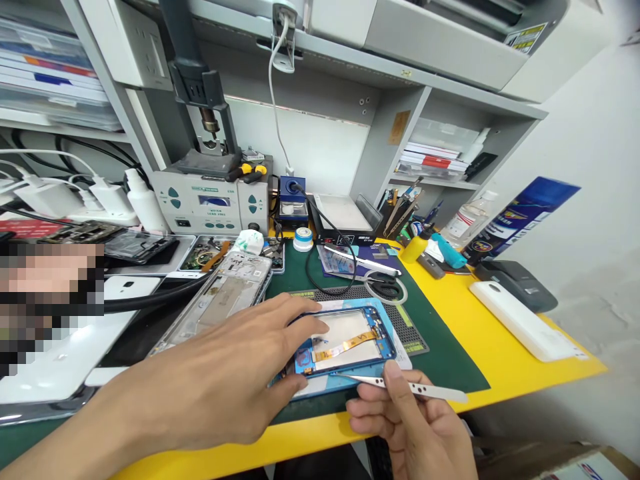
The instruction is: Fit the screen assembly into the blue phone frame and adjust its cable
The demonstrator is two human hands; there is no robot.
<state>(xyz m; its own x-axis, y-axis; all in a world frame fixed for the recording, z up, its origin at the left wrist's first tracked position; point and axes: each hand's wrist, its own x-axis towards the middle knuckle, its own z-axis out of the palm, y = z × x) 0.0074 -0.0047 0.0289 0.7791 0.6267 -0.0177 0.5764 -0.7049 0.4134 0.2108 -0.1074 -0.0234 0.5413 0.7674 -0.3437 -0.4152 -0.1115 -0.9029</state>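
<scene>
1. Left hand [225, 380] is lying flat, fingers spread, pressing on the near-left edge of the opened blue phone frame [345, 343] on the table [500, 333].
2. Right hand [410, 427] is pinching silver tweezers [405, 385], tips touching the frame's near edge.
3. White phone cover [523, 320] is lying far right.

The left hand [225, 380] is lying flat on the blue phone frame [345, 343], blocking the way in from the left. The right hand [410, 427] is pinching tweezers [400, 385] just in front of the frame. Behind the frame a black cable [327, 280] is looping and scissors [385, 287] are lying. To the right, green mat [450, 353] is lying bare.
</scene>
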